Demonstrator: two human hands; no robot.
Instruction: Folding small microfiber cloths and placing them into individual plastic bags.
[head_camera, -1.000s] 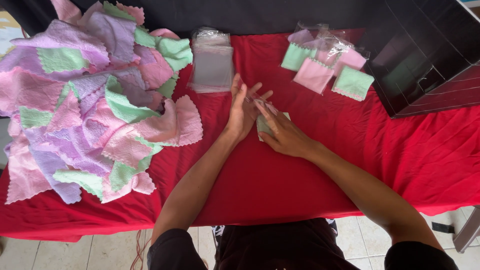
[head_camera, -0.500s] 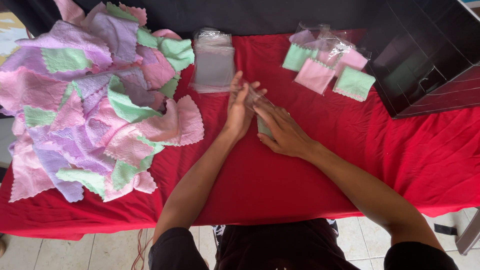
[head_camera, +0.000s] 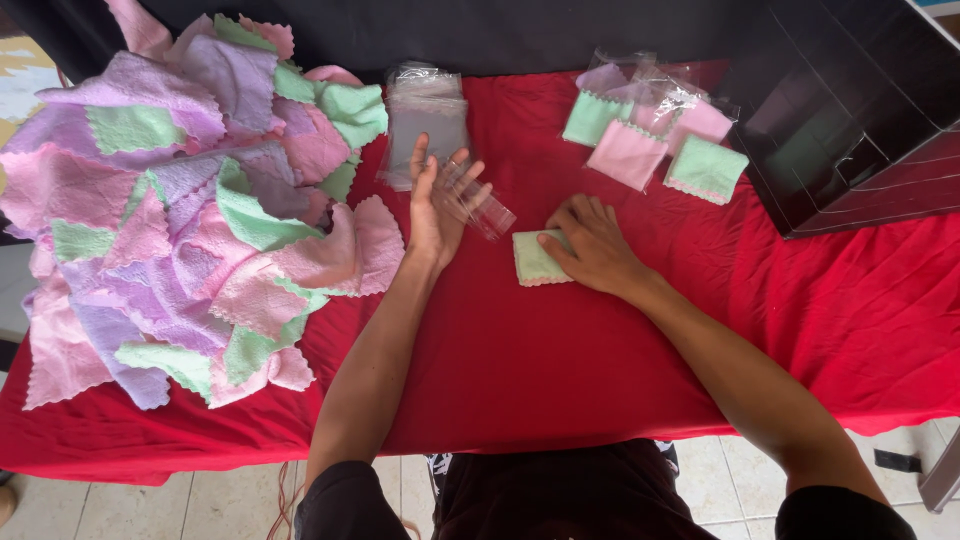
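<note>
Left hand (head_camera: 437, 205), fingers spread, holds a clear bag (head_camera: 478, 198) at its 3 o'clock. Right hand (head_camera: 592, 243) lies flat, fingers together, pressing a folded green cloth (head_camera: 537, 259) onto the red tabletop (head_camera: 520, 370). Loose cloths (head_camera: 180, 220) pile at 9 o'clock; bagged cloths (head_camera: 655, 140) lie at 1 o'clock.

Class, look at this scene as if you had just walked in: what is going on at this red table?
A person stands at a table with a red cloth. The left hand holds up a clear plastic bag, while the right hand presses on a folded green cloth lying flat. A big heap of pink, purple and green cloths lies on the left. A stack of empty clear bags sits at the far edge, and several bagged cloths lie beside a black box.
</note>
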